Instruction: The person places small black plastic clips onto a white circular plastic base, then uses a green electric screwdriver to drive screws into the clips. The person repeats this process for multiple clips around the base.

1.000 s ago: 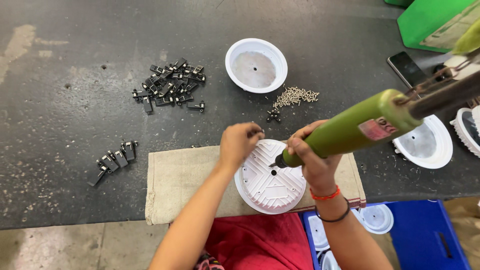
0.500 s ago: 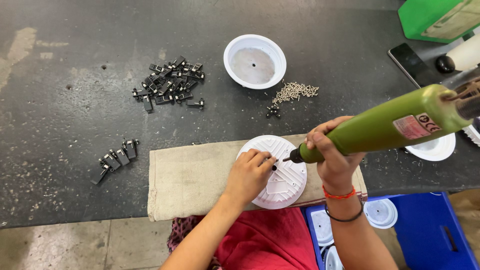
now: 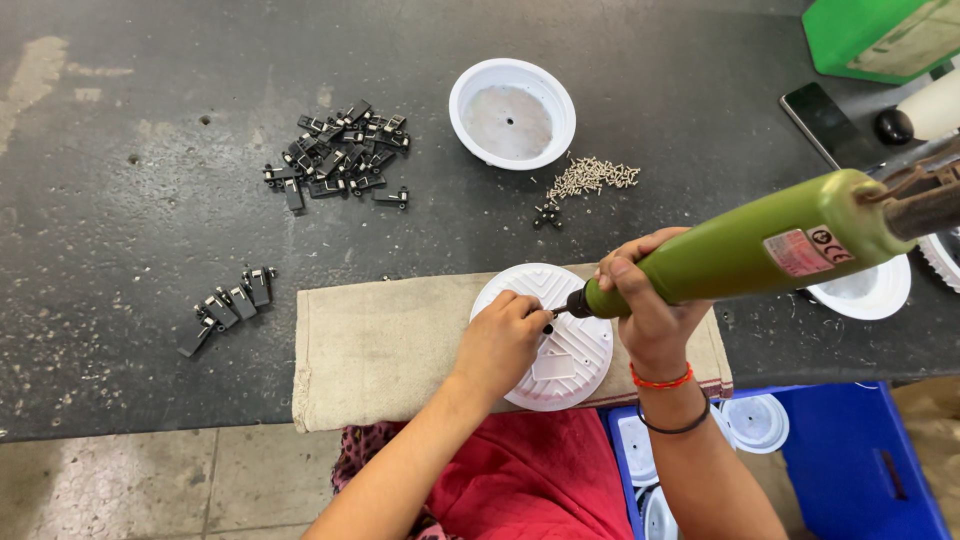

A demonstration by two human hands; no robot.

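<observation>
Gripping a green driver (image 3: 740,250), the right hand (image 3: 645,310) sets its tip on the white disc (image 3: 560,345). The left hand (image 3: 500,340) pinches a small part there, on the cloth (image 3: 380,350).

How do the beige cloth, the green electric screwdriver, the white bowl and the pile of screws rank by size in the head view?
1. beige cloth
2. green electric screwdriver, though it is nearer the camera
3. white bowl
4. pile of screws

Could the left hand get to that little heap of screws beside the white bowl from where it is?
Probably yes. The left hand rests on the white round part, and only bare tabletop lies between it and the screws, just beyond the cloth.
</observation>
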